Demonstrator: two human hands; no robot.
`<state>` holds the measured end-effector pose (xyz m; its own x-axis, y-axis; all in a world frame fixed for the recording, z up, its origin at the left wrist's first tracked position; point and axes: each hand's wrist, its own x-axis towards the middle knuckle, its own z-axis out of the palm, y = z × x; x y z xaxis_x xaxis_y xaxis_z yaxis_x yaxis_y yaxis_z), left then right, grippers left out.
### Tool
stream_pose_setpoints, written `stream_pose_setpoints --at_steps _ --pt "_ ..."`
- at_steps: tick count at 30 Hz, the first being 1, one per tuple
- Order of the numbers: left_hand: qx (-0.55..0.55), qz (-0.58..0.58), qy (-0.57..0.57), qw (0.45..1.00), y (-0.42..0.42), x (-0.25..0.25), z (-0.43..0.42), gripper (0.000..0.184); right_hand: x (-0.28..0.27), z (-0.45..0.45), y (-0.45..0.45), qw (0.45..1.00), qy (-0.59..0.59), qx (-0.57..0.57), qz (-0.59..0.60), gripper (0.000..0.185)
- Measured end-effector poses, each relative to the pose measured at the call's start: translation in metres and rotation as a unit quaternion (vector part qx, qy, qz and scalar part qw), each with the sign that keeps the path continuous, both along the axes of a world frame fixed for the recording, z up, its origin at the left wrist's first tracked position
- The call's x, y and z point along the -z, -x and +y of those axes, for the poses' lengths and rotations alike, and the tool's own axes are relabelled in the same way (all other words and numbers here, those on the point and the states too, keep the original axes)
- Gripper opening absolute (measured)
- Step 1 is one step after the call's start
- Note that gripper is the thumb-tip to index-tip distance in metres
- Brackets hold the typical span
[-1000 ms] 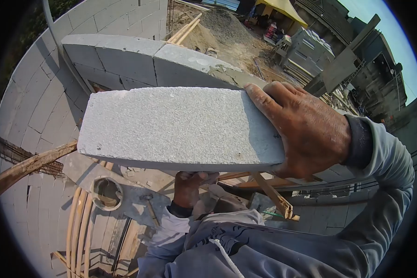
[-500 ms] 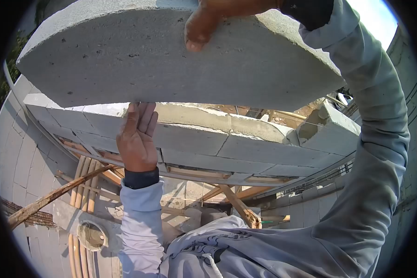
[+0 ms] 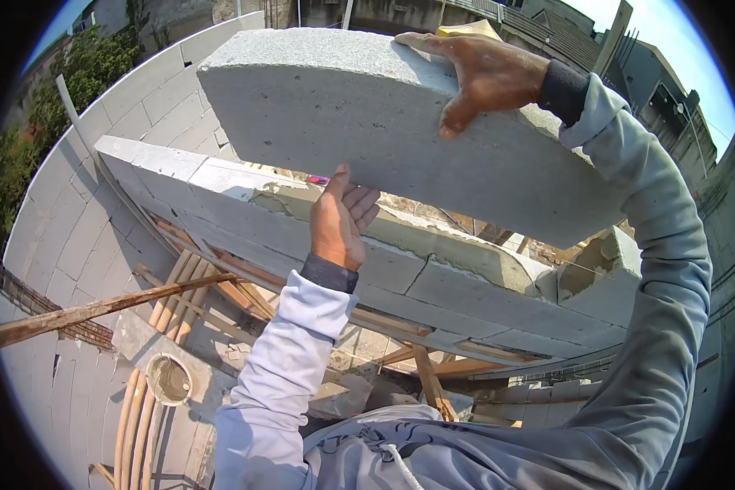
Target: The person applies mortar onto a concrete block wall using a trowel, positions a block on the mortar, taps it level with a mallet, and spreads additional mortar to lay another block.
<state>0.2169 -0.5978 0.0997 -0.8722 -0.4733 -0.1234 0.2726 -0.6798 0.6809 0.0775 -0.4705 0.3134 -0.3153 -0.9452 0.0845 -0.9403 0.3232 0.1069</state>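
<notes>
A large grey block (image 3: 400, 139) is held up above the wall (image 3: 498, 306), tilted down to the right. My right hand (image 3: 490, 77) grips its top edge, fingers over the top and thumb on the near face. Under the block's lower edge is my left hand (image 3: 341, 220), palm turned up and fingers supporting the underside. Wet mortar (image 3: 449, 241) covers part of the wall top below the block. At the right end of this mortar stands a block (image 3: 604, 278) with mortar on its end face.
A round bucket (image 3: 169, 380) stands on a board at the lower left. A rough wooden pole (image 3: 114, 306) crosses the left side. Bamboo poles (image 3: 135, 425) lie below, and timber props (image 3: 431, 380) stand beneath the wall. A taller block wall (image 3: 82, 229) curves along the left.
The block has been raised from in front of me and swung out over the wall, its broad face now showing. My left hand has come up with it.
</notes>
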Motion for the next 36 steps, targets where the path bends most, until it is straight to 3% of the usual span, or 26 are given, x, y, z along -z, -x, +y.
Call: stream_pose_setpoints --at_steps 2,4,8,12,15,22,24,27,30,33,36 --pt "0.019 -0.03 -0.057 0.998 0.004 -0.001 -0.002 0.072 0.002 0.008 -0.001 0.999 -0.015 0.011 -0.028 0.102" --pt "0.031 -0.028 0.006 0.999 -0.002 -0.004 0.0 0.07 0.003 0.012 0.001 0.996 -0.005 0.019 -0.086 0.103" --pt "0.04 0.014 0.135 0.99 -0.026 0.011 -0.011 0.062 0.016 0.019 0.014 0.997 0.01 -0.014 -0.078 0.105" --pt "-0.114 -0.052 0.181 0.975 -0.082 0.007 -0.016 0.052 0.03 0.017 0.016 0.985 -0.019 0.042 -0.167 0.105" --pt "-0.113 -0.077 0.122 0.983 -0.072 0.056 -0.018 0.048 0.041 0.019 0.016 0.985 -0.053 0.075 -0.144 0.107" --pt "0.018 -0.082 0.126 0.988 -0.039 0.114 0.005 0.041 0.071 0.027 0.006 0.981 -0.084 0.063 -0.163 0.109" --pt "0.062 -0.174 0.165 0.969 -0.034 0.113 0.012 0.044 0.078 0.032 0.007 0.983 -0.091 0.071 -0.146 0.11" --pt "0.053 -0.134 0.125 0.982 -0.024 0.123 0.037 0.053 0.093 0.046 0.014 0.987 -0.077 0.068 -0.121 0.111" --pt "-0.003 -0.167 0.203 0.965 -0.024 0.115 0.055 0.048 0.095 0.052 0.01 0.987 -0.081 0.072 -0.115 0.111" --pt "-0.01 -0.121 0.223 0.967 -0.018 0.128 0.057 0.062 0.092 0.053 -0.004 0.987 -0.086 0.074 -0.115 0.11" --pt "-0.007 -0.139 0.226 0.964 -0.021 0.124 0.061 0.062 0.093 0.059 -0.003 0.988 -0.065 0.057 -0.126 0.109"
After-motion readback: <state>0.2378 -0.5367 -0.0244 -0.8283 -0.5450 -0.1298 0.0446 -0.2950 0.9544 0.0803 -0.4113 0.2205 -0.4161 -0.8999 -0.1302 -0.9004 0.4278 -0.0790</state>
